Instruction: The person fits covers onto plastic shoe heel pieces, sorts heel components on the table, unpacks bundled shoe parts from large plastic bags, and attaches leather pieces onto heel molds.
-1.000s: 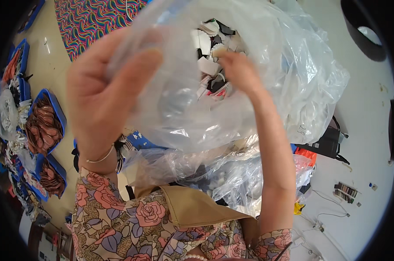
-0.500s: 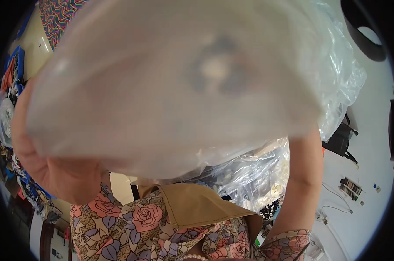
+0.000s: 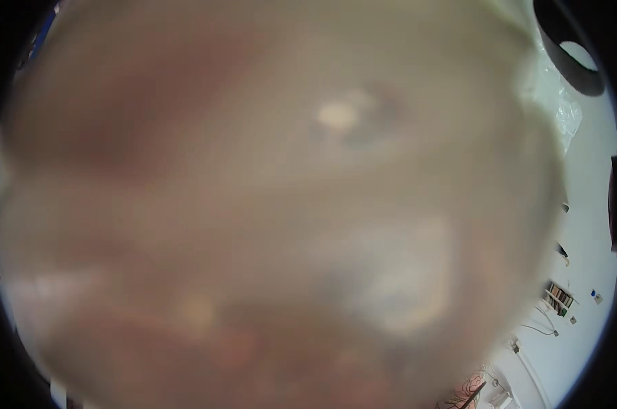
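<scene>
A large, translucent milky plastic sheet or bag (image 3: pixel 281 204) is right up close and fills nearly the whole head view, badly blurred. Vague patches of pink, tan and white show through it, too smeared to name. Both my hands are hidden behind the plastic, so what they touch cannot be made out. At the lower right a bit of my flowered sleeve (image 3: pixel 468 392) sticks out past its edge. Crinkled clear plastic (image 3: pixel 568 112) shows beyond the sheet at the upper right.
A pale wall (image 3: pixel 591 204) runs down the right side. On it is a small panel with a row of dark slots (image 3: pixel 559 298), with a thin cable (image 3: pixel 540 328) below. A black curved object (image 3: pixel 573 58) stands out at the upper right rim.
The plastic has come much nearer and spread over the view. It now covers my arms, the flowered clothing, the tan apron, and most of the clutter at the left, which all showed before.
</scene>
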`<control>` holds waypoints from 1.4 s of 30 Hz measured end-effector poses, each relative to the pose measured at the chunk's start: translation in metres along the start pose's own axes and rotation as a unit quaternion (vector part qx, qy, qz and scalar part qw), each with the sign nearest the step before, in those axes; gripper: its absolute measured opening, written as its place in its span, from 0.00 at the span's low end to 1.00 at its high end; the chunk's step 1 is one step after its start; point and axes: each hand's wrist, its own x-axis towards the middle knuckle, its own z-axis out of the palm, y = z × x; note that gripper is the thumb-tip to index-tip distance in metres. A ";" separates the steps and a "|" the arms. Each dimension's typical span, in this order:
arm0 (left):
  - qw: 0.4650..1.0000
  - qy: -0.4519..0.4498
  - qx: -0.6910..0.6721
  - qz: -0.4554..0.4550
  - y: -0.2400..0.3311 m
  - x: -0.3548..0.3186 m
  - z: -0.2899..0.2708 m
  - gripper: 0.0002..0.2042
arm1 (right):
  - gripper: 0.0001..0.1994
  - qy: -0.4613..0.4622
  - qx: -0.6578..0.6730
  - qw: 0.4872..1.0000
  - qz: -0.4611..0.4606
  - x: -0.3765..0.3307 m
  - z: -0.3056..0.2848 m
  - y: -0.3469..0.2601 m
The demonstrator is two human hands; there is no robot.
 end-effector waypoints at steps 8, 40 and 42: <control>1.000 0.005 0.002 0.004 -0.001 0.002 0.003 0.15 | 0.16 0.107 0.044 0.993 0.006 -0.019 -0.022 0.005; 0.933 -0.266 -0.056 -0.236 0.036 -0.118 0.079 0.12 | 0.15 0.011 0.808 0.588 0.017 -0.311 -0.067 -0.084; 0.925 -0.292 -0.057 -0.238 0.037 -0.122 0.077 0.12 | 0.13 0.027 0.762 0.647 0.026 -0.315 -0.074 -0.096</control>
